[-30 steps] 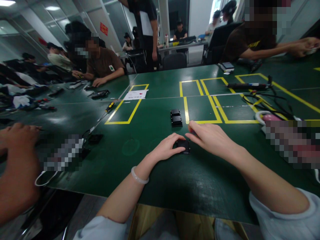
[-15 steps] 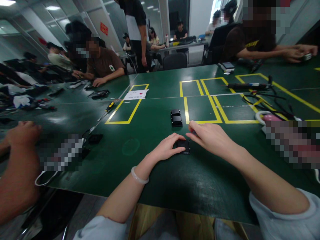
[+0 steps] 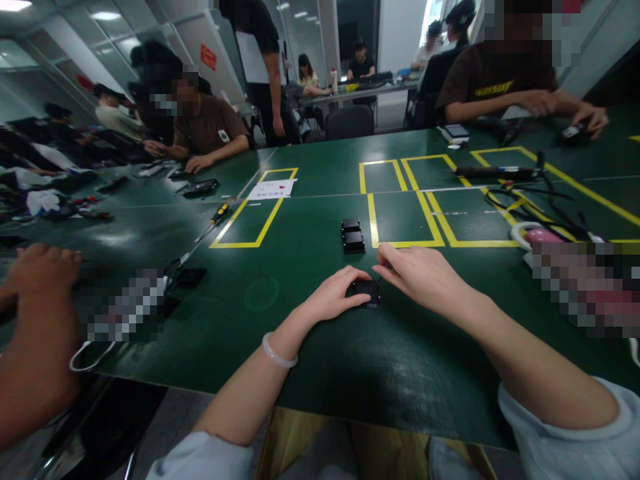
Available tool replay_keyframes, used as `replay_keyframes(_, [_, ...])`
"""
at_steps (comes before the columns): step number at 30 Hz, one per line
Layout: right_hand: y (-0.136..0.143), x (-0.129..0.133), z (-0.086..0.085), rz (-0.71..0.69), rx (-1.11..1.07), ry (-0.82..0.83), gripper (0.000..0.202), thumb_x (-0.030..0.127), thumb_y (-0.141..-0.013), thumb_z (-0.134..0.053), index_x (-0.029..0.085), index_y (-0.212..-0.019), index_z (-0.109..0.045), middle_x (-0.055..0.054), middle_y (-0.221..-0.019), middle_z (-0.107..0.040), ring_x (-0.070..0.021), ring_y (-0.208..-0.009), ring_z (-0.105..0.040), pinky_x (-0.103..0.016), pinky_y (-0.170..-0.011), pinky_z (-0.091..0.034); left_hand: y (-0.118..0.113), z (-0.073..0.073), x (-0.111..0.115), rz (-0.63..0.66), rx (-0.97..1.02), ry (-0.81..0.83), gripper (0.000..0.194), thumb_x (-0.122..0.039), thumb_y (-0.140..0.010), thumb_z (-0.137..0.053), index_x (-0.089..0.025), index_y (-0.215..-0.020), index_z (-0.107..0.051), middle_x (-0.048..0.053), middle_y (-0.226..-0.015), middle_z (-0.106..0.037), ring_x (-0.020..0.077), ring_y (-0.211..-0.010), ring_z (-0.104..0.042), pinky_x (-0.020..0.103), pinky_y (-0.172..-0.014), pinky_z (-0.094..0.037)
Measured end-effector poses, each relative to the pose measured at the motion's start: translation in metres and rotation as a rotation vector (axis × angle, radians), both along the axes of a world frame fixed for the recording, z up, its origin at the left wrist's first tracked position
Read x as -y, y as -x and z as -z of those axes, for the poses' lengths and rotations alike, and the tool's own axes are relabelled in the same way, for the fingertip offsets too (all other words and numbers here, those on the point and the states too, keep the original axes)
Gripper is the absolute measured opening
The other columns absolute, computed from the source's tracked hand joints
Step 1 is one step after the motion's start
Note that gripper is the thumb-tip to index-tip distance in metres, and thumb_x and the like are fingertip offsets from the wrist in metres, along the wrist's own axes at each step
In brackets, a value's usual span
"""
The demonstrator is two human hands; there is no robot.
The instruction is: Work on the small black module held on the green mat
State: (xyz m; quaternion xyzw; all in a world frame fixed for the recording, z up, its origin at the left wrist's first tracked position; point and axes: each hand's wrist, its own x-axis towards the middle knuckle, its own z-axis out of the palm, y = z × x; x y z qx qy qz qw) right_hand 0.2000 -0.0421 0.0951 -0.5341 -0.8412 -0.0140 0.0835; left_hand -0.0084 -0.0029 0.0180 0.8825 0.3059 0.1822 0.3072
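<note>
Black squarish block (image 3: 372,291): between our hands
Left hand (image 3: 336,291): nearer, thumb and fingers holding it
Right hand (image 3: 417,270): curled at its far-right corner, contents hidden

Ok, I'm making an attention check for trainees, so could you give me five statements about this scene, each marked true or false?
1. The left hand has its thumb and fingers on a black part. True.
2. The pale bracelet is on the right wrist. False: it is on the left wrist.
3. The black pieces beyond the hands lie inside the yellow tape outline beside them. False: they sit outside it, to its left.
4. A yellow-and-black handle lies left of the white paper. True.
5. The right hand lies flat, fingers spread. False: its fingers are curled.
</note>
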Motion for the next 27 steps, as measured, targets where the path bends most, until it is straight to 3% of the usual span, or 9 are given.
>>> replay_keyframes(8, [0.0004, 0.0032, 0.0002, -0.014, -0.058, -0.011, 0.018, 0.026, -0.093, -0.039, 0.017, -0.108, -0.046, -0.003, -0.075, -0.065, -0.0179, -0.062, -0.060, -0.026, -0.054, -0.026, 0.0004, 0.0007, 0.0001, 0.006, 0.014, -0.014, 0.031, -0.039, -0.092, -0.058, -0.021, -0.118, -0.056, 0.007, -0.113, -0.058, 0.0228, -0.107, -0.057, 0.035, -0.093, -0.045])
replay_keyframes(14, [0.0010, 0.0016, 0.0011, -0.009, -0.022, -0.008, 0.018, 0.035, -0.097, -0.038, 0.020, -0.098, -0.048, -0.003, -0.074, -0.065, -0.0196, -0.064, -0.062, -0.027, -0.052, -0.024, 0.0002, -0.0003, 0.0001, 0.003, -0.005, -0.008, 0.034, -0.040, -0.092, -0.057, -0.021, -0.120, -0.056, 0.007, -0.112, -0.059, 0.0230, -0.104, -0.057, 0.035, -0.092, -0.045])
replay_keyframes(22, [-0.0025, 0.0016, 0.0004, -0.019, -0.032, -0.020, 0.015, 0.026, -0.096, -0.036, 0.018, -0.103, -0.046, -0.004, -0.079, -0.066, -0.0184, -0.064, -0.062, -0.026, -0.052, -0.025, 0.0000, -0.0018, 0.0008, 0.003, 0.000, 0.002, 0.033, -0.041, -0.092, -0.057, -0.021, -0.118, -0.056, 0.007, -0.113, -0.059, 0.0236, -0.107, -0.057, 0.036, -0.093, -0.045])
replay_keyframes(27, [-0.0015, 0.0007, -0.0003, -0.002, 0.008, -0.035, 0.020, 0.035, -0.097, -0.037, 0.019, -0.098, -0.049, -0.004, -0.076, -0.067, -0.0194, -0.065, -0.063, -0.027, -0.052, -0.023, -0.0002, -0.0010, 0.0005, -0.006, -0.005, 0.001, 0.034, -0.040, -0.092, -0.057, -0.021, -0.120, -0.056, 0.007, -0.113, -0.059, 0.0236, -0.105, -0.057, 0.036, -0.093, -0.045])
